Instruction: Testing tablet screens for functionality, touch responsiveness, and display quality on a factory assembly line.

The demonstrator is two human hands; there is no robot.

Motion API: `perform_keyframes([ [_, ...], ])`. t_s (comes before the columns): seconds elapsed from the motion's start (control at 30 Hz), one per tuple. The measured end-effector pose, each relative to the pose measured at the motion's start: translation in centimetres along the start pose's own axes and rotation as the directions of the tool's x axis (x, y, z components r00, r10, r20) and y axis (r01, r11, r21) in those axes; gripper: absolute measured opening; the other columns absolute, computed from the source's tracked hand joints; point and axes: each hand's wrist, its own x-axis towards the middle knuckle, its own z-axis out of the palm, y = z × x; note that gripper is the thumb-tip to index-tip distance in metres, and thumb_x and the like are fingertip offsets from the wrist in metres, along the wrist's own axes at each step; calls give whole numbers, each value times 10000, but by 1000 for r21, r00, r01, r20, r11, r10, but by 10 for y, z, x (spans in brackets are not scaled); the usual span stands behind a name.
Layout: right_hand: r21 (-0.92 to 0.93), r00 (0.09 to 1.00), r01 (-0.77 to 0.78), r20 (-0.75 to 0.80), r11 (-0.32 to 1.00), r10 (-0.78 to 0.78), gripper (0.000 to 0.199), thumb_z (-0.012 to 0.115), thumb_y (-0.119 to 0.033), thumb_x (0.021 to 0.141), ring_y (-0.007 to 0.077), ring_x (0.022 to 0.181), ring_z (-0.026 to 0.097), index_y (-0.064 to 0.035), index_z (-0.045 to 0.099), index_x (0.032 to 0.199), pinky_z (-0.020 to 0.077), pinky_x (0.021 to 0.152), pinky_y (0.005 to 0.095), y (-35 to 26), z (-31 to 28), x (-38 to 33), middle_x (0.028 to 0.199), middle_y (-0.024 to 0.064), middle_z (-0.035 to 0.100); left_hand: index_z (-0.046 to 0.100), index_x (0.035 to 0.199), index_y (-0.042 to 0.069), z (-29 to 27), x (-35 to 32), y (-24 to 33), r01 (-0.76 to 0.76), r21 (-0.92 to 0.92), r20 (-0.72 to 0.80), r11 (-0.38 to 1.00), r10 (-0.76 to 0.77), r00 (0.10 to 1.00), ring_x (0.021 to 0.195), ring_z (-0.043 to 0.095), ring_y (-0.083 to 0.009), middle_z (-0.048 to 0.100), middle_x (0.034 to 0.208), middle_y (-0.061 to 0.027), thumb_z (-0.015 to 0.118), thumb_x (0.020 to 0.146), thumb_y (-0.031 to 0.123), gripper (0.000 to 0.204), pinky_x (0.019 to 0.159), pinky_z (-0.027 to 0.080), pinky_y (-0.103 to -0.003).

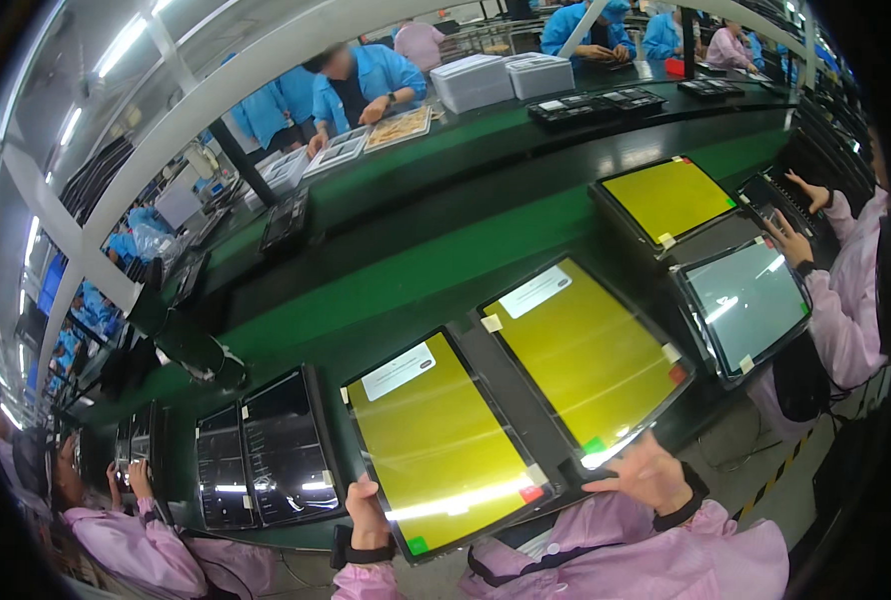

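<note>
Two tablets with lit yellow screens lie side by side in front of me, the left tablet (441, 440) and the right tablet (581, 345). Each shows a white pop-up box near its far end and has small coloured tabs at its corners. My left hand (368, 515) grips the left tablet by its near left edge, thumb up along the side; its other fingers are partly hidden. At the near edge of the right tablet is my right hand (651, 475), slightly blurred, fingers spread and holding nothing. A dark tray (516, 385) shows between the tablets.
To the left lie two dark-screened tablets (286, 450). On the right, a co-worker's hands (794, 240) work at a dark device beside a pale-screened tablet (746, 300) and another yellow-screened tablet (671, 200). A green-black conveyor (396, 270) runs behind; white boxes (476, 82) stand across it.
</note>
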Motion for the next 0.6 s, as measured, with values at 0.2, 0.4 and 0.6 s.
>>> perform_keyframes([
  [0.2,10,975,-199,-95,980,199,801,361,108,784,404,1321,294,-216,48,1447,345,991,619,22,-7,3,1467,212,211,498,1183,-59,6,14,17,110,376,-453,920,79,888,1085,515,-261,564,1155,-162,469,753,238,523,944,384,-342],
  [0.4,-875,900,-302,-130,380,416,296,457,-88,902,241,1119,538,-7,539,1174,454,918,366,-62,27,27,1275,154,518,540,1135,-65,55,34,69,-68,985,-51,156,653,755,982,578,-278,588,1069,-199,400,799,30,376,861,457,-351],
  [0.6,-917,888,223,331,-330,-320,343,438,-11,795,360,1204,385,-16,494,1133,345,1000,409,-72,12,150,1124,173,524,483,1147,7,80,95,48,-288,931,359,-227,415,836,1072,479,-328,540,1078,-160,470,728,-71,426,934,348,-412],
])
